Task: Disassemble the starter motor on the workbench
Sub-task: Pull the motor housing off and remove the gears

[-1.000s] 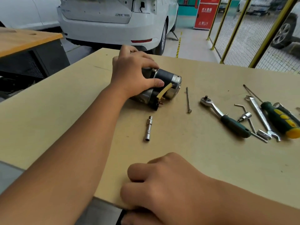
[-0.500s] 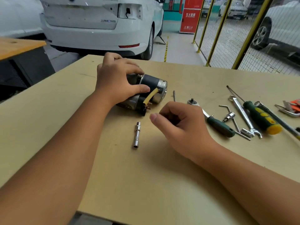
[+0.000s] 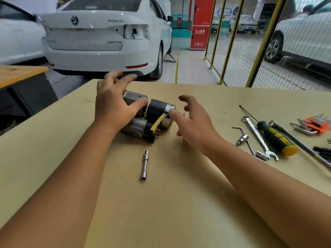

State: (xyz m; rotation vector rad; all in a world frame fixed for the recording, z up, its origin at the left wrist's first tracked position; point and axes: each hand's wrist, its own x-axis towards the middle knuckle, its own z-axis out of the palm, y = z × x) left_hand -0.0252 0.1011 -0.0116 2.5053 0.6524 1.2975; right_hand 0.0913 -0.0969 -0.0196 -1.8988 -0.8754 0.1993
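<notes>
The starter motor (image 3: 154,111), black and silver with a yellow strap, lies on its side on the wooden workbench (image 3: 161,203). My left hand (image 3: 114,104) rests its palm and thumb on the motor's left part. The fingers are lifted, spread and blurred above it. My right hand (image 3: 193,122) is spread just right of the motor, and its thumb tip touches the silver end cap. Neither hand holds a tool.
A socket extension bar (image 3: 145,164) lies in front of the motor. To the right lie a spanner (image 3: 258,136), a green-handled screwdriver (image 3: 275,138), an L-bar with a socket (image 3: 242,138) and hex keys in an orange holder (image 3: 315,125). A white car (image 3: 100,42) stands beyond the bench.
My right hand rose from the bench's near edge to the motor's end cap. My left hand loosened its grip and its fingers lifted off the motor.
</notes>
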